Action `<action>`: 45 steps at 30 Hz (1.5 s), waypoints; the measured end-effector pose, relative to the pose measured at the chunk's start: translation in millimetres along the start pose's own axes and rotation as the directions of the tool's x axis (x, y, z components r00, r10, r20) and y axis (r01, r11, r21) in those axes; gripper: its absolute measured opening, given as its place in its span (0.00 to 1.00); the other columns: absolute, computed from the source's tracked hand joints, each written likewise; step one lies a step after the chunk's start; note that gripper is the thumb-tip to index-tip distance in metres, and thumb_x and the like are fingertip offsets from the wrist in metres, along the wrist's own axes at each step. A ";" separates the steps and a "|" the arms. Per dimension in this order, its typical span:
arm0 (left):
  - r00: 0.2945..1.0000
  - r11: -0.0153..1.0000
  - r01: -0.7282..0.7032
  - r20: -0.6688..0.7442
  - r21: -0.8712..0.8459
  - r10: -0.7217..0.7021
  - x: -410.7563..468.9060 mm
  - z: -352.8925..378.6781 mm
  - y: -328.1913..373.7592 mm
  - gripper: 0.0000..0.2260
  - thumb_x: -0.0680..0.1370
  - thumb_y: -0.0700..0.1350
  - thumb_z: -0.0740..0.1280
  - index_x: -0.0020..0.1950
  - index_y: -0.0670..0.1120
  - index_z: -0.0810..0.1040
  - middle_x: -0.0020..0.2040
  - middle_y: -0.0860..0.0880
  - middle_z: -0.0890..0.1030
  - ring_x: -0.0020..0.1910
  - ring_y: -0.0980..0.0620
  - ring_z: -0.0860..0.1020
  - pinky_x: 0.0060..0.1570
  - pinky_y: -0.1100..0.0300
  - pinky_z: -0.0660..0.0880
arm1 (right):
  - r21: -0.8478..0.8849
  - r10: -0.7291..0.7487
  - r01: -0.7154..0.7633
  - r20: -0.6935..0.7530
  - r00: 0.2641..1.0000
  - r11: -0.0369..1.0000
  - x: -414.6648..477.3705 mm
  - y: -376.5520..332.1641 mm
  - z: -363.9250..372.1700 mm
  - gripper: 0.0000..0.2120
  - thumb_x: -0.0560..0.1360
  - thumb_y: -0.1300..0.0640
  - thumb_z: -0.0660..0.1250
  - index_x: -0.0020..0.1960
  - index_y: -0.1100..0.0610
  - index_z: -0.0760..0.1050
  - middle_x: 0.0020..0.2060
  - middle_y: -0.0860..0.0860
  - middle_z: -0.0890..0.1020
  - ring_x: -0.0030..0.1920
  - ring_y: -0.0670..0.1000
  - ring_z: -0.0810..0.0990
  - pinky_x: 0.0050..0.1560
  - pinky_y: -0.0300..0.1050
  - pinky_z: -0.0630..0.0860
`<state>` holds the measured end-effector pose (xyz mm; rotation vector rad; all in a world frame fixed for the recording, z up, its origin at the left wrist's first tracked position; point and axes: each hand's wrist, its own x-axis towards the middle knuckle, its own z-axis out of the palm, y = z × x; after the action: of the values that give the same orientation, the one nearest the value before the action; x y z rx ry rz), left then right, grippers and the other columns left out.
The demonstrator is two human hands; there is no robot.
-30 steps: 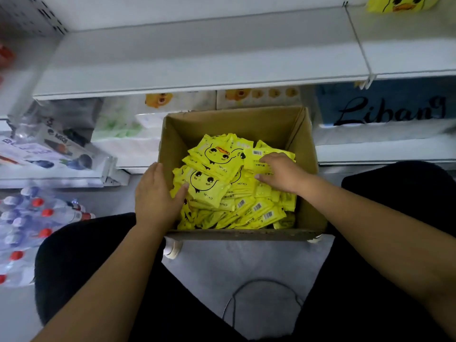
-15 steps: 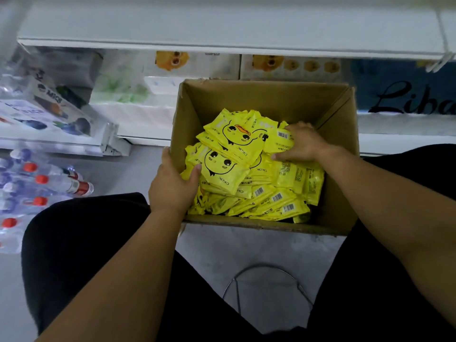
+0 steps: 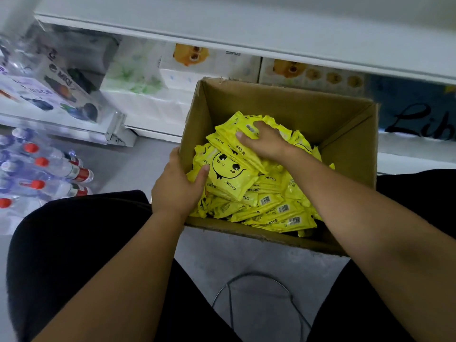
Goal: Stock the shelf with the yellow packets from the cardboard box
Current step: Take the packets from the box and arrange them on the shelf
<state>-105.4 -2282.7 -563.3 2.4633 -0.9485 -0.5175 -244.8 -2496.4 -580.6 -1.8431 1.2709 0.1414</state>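
The light is dim, soft and cool, and it falls from overhead. The white shelf [image 3: 246, 25] on the far side is the brightest surface, washed almost featureless, while the goods beneath it sit in its shade. The yellow packets [image 3: 271, 206] stay vivid, and their print is sharp at the centre. The inner walls of the cardboard box [image 3: 283, 104] are evenly lit, with only faint shadow. The black trousers [image 3: 74, 243] nearest the camera sink into detail-free dark. At the far left the water bottles [image 3: 49, 169] and wrapped packs [image 3: 61, 77] smear with blur, and the wide lens bends the shelf edge.
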 end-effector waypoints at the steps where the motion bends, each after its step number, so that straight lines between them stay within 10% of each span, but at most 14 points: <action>1: 1.000 1.000 0.000 0.004 -0.006 0.000 0.8 -0.1 -0.9 0.31 0.77 0.68 0.64 0.74 0.55 0.62 0.59 0.47 0.82 0.56 0.39 0.81 0.51 0.46 0.78 | 0.037 0.018 -0.019 0.006 1.000 0.999 1.9 -0.8 -1.5 0.42 0.75 0.30 0.63 0.80 0.51 0.58 0.77 0.53 0.64 0.78 0.58 0.59 0.74 0.57 0.63; 20: 0.998 0.996 0.041 0.056 -0.077 -0.037 -1.7 -1.4 8.4 0.33 0.78 0.70 0.60 0.74 0.50 0.65 0.64 0.45 0.78 0.62 0.38 0.77 0.55 0.44 0.76 | 0.448 0.256 -0.227 -0.004 0.967 0.865 -72.7 9.0 3.6 0.57 0.64 0.40 0.81 0.80 0.56 0.53 0.78 0.56 0.63 0.76 0.59 0.64 0.70 0.54 0.67; 26: 0.984 0.934 -0.162 -0.128 -0.319 0.127 -35.1 -13.6 60.2 0.30 0.79 0.66 0.62 0.77 0.52 0.69 0.73 0.47 0.73 0.74 0.47 0.67 0.72 0.45 0.67 | 0.867 0.342 -0.313 0.180 0.922 0.389 -124.4 15.4 -6.1 0.64 0.49 0.29 0.82 0.78 0.47 0.60 0.75 0.53 0.69 0.72 0.60 0.72 0.66 0.73 0.69; 29: 0.983 0.773 -0.102 0.054 -0.626 0.174 -67.3 -22.6 100.9 0.24 0.76 0.66 0.68 0.68 0.55 0.79 0.66 0.55 0.79 0.67 0.56 0.76 0.68 0.53 0.74 | 0.975 0.211 -0.174 0.143 0.967 0.135 -150.3 5.9 -30.6 0.38 0.68 0.29 0.69 0.69 0.51 0.75 0.61 0.57 0.83 0.59 0.61 0.83 0.60 0.67 0.77; 33: 0.953 0.527 0.062 0.208 -0.848 0.222 -109.2 -18.8 138.4 0.26 0.72 0.60 0.74 0.70 0.60 0.78 0.68 0.55 0.79 0.65 0.59 0.78 0.63 0.54 0.79 | 0.997 0.062 -0.008 0.013 0.998 -0.083 -180.9 10.0 -52.8 0.35 0.76 0.29 0.54 0.67 0.55 0.76 0.59 0.58 0.84 0.57 0.59 0.84 0.52 0.58 0.81; 37: 0.960 0.400 0.112 0.203 -0.910 0.191 -138.9 -7.8 164.9 0.29 0.72 0.66 0.74 0.72 0.70 0.71 0.73 0.47 0.76 0.74 0.48 0.73 0.68 0.36 0.73 | 0.981 0.048 0.000 0.010 0.999 -0.194 -210.6 28.6 -51.9 0.37 0.77 0.29 0.49 0.67 0.56 0.76 0.60 0.59 0.83 0.58 0.60 0.83 0.54 0.59 0.78; 40: 0.968 0.462 0.053 0.158 -0.886 0.194 -160.7 5.6 173.6 0.23 0.77 0.65 0.69 0.72 0.64 0.74 0.62 0.43 0.82 0.64 0.46 0.80 0.59 0.43 0.80 | 0.971 0.033 -0.024 0.033 0.999 -0.237 -223.4 45.0 -46.3 0.40 0.77 0.28 0.47 0.68 0.57 0.75 0.63 0.60 0.81 0.63 0.60 0.80 0.58 0.59 0.76; 41: 0.971 0.468 0.039 0.144 -0.883 0.192 -167.3 7.2 177.1 0.21 0.79 0.61 0.67 0.72 0.59 0.76 0.53 0.44 0.84 0.58 0.52 0.59 0.46 0.50 0.82 | 0.970 0.030 -0.028 0.036 0.999 -0.243 -226.9 48.8 -46.4 0.39 0.77 0.29 0.47 0.65 0.57 0.77 0.61 0.59 0.82 0.62 0.59 0.81 0.57 0.59 0.76; 42: 0.971 0.460 0.047 0.148 -0.887 0.188 -171.6 8.4 180.2 0.20 0.80 0.57 0.66 0.72 0.55 0.76 0.43 0.48 0.84 0.39 0.67 0.73 0.36 0.59 0.79 | 0.971 0.025 -0.029 0.036 0.999 -0.239 -230.2 51.2 -47.5 0.37 0.78 0.29 0.46 0.61 0.56 0.79 0.58 0.58 0.84 0.59 0.58 0.82 0.57 0.58 0.76; 45: 0.959 0.407 0.167 0.245 -0.898 0.146 -173.8 10.7 184.7 0.21 0.78 0.54 0.68 0.71 0.52 0.76 0.51 0.52 0.87 0.54 0.52 0.85 0.51 0.55 0.81 | 0.973 -0.018 -0.017 0.013 1.000 -0.228 -237.2 56.2 -50.8 0.33 0.79 0.32 0.48 0.61 0.55 0.79 0.58 0.57 0.84 0.60 0.58 0.82 0.59 0.58 0.76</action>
<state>-328.9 -2286.9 -443.1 1.3581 -0.4787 -1.0847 -420.4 -2370.3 -457.1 -0.2498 0.7493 -0.7496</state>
